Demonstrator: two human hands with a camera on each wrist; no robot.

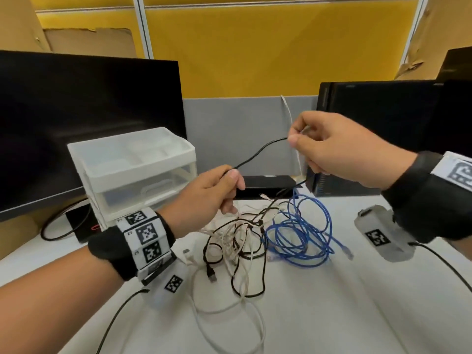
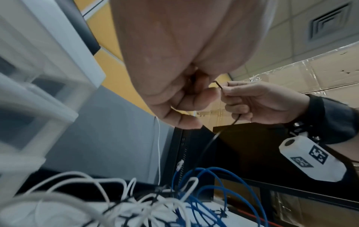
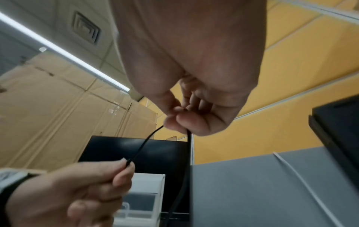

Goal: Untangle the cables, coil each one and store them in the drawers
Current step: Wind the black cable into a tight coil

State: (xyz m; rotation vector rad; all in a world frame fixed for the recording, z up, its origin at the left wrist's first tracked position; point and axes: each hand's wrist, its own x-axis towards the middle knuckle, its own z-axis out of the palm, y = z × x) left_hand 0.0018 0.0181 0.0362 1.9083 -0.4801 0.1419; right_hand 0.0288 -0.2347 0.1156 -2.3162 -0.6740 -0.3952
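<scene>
A thin black cable [image 1: 258,151] stretches between my two hands above the table. My left hand [image 1: 217,190] pinches one end of the span; my right hand [image 1: 314,149] pinches it higher up, to the right. In the right wrist view the black cable [image 3: 144,142] runs from my right fingertips [image 3: 174,122] down to the left hand [image 3: 77,192]. From the right hand it drops into a tangle of black and white cables [image 1: 237,241] on the table. A loose blue cable [image 1: 301,236] lies beside the tangle. The clear plastic drawer unit [image 1: 138,169] stands behind my left hand, drawers closed.
A dark monitor [image 1: 76,123] stands at the left, a black computer case [image 1: 383,129] at the right, a flat black box [image 1: 268,182] between them. A white cable [image 1: 291,123] hangs down the grey partition. White table surface [image 1: 344,302] lies in front.
</scene>
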